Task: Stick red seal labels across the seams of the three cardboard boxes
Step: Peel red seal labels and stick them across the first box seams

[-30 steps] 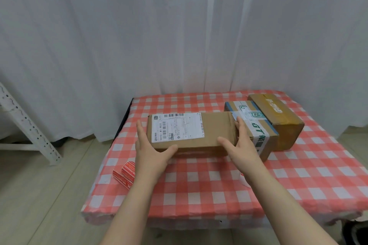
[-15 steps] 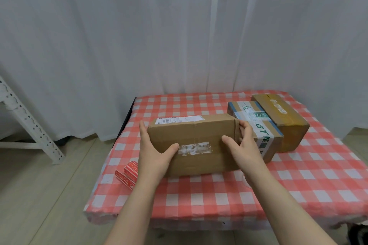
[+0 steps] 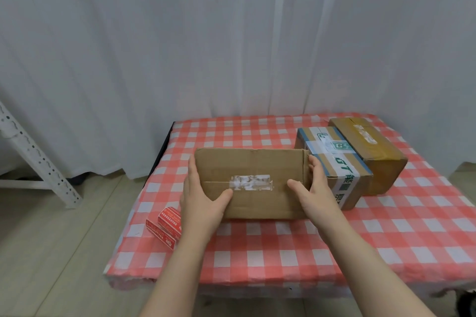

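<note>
1. Here the left hand (image 3: 199, 199) and the right hand (image 3: 315, 191) grip the long cardboard box (image 3: 251, 184) at its two ends, thumbs on the face that shows
2. This face carries a seam with torn white tape (image 3: 252, 182) on it
3. The box is on the checked tablecloth (image 3: 386, 234), touching the taped box (image 3: 337, 164); the brown box (image 3: 371, 151) is behind
4. The red label packs (image 3: 166, 229) lie near the left wrist

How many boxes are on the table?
3: the plain box between both hands, the taped box right behind it, and the yellowish box beside that. None looks hidden.
</note>
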